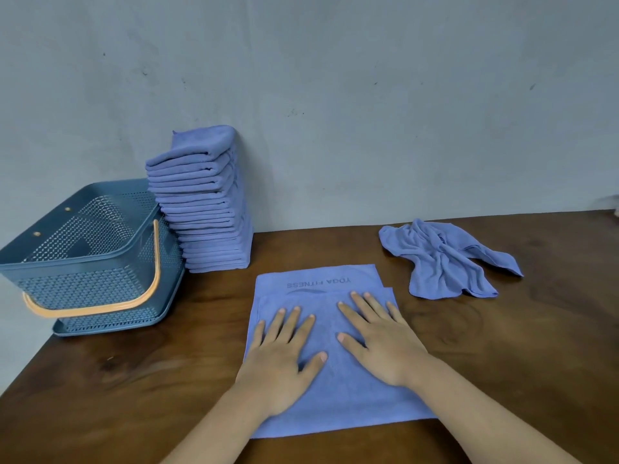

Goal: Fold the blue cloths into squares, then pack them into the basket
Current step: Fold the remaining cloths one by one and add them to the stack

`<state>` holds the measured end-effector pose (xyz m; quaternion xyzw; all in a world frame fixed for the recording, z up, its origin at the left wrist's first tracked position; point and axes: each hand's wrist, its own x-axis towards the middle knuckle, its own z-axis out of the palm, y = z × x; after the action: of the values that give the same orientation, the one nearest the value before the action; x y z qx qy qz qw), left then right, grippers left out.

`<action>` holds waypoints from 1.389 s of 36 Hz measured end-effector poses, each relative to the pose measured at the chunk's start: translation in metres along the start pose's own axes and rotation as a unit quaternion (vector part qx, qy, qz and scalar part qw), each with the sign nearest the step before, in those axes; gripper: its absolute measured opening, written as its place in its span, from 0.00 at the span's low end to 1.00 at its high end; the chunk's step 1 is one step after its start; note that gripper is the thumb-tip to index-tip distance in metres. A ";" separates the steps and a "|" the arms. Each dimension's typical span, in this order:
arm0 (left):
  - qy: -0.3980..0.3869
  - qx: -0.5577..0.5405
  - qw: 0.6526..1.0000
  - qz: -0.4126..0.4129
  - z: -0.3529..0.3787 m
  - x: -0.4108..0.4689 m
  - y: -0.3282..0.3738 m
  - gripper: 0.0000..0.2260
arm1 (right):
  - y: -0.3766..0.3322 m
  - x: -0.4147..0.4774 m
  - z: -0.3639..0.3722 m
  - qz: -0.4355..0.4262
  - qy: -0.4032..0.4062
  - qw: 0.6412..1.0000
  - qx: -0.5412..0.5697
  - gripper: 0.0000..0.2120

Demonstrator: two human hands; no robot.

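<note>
"Both hands lie flat on the blue cloth [341, 403] at the near edge of the table [134, 380]. Is either one gripping it?"

"No. The left hand [281, 349] and the right hand [385, 343] are spread wide, palms down and fingers straight, pressing on the fabric side by side. Neither holds anything."

"How does that cloth lie?"

"It is doubled over. The upper layer stops short of the far edge, so a strip of the lower layer shows beyond the fingertips, with grey lettering [318, 283] that reads upside down from the person's side."

"And the other cloths?"

"One crumpled cloth [445, 259] lies loose on the table to the right, apart from the flat one. A tall stack of folded cloths [204, 202] stands at the back left, against the grey wall [335, 95] — it leans a little."

"Where is the basket?"

"The blue basket [83, 261] stands on the far left of the table, touching the stack's left side. Its orange handle [100, 309] hangs down over the front wall — none of the cloths can be seen inside it."
</note>
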<state>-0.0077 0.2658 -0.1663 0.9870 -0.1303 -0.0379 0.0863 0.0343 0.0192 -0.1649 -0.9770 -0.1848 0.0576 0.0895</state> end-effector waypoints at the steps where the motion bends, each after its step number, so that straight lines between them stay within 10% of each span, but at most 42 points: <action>1: 0.004 0.000 1.000 0.001 0.001 -0.007 0.003 0.33 | -0.002 -0.007 0.001 0.000 0.002 1.000 0.001 0.33; 18: 0.094 -0.031 0.995 0.000 -0.019 -0.008 -0.010 0.26 | -0.007 -0.028 -0.011 -0.027 0.066 0.997 -0.027 0.34; 32: 0.019 -0.063 0.996 -0.054 -0.017 0.044 -0.077 0.28 | 0.063 0.033 -0.014 0.034 0.024 0.997 0.066 0.31; 37: 0.138 -0.099 0.985 0.003 -0.023 0.046 -0.102 0.18 | 0.073 0.035 -0.018 0.013 0.166 0.965 0.201 0.12; 50: 0.122 -0.113 0.984 0.065 -0.032 0.035 -0.087 0.03 | 0.065 0.018 -0.040 0.022 0.090 0.995 0.044 0.06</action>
<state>0.0511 0.3443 -0.1519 0.9576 -0.1771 0.0740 0.2147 0.0791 -0.0399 -0.1401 -0.9772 -0.1518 -0.0203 0.1469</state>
